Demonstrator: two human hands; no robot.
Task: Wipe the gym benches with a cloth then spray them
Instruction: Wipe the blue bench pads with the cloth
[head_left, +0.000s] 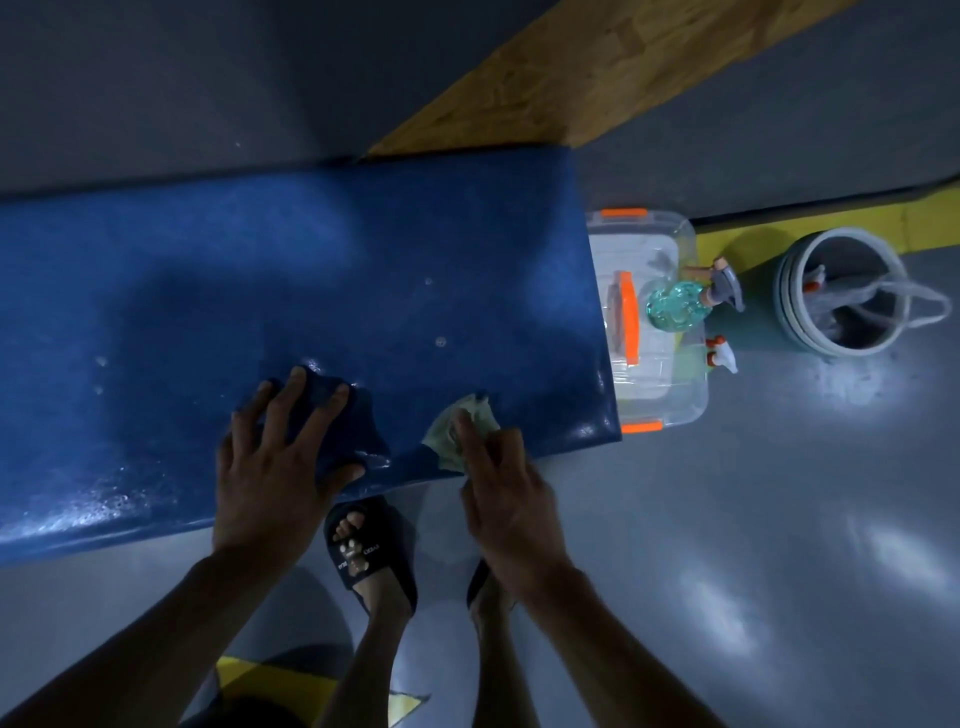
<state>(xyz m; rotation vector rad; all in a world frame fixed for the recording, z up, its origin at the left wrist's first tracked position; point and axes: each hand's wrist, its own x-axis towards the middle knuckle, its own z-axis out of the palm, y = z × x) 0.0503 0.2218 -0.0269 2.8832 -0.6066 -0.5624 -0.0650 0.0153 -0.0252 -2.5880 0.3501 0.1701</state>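
I see the left hand (270, 467) flat on a blue cloth (332, 415), fingers (291, 387) spread, pressing it onto the bench (260, 270) near its front edge. Right hand (501, 493) pinches a pale cloth (470, 426) at the same edge, fingers curled on it. Bench surface looks wet. Spray bottle (680, 304) lies on a clear bin (649, 374) just past the bench end; bucket (841, 291) beside it on the floor (779, 519).

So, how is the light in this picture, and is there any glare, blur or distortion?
Head view: the scene is dim, with bright glare patches on the grey floor at right and a soft sheen on the blue bench; the right hand looks slightly motion-blurred, the left hand sharper; the wide lens bends the bench's edges into curves.
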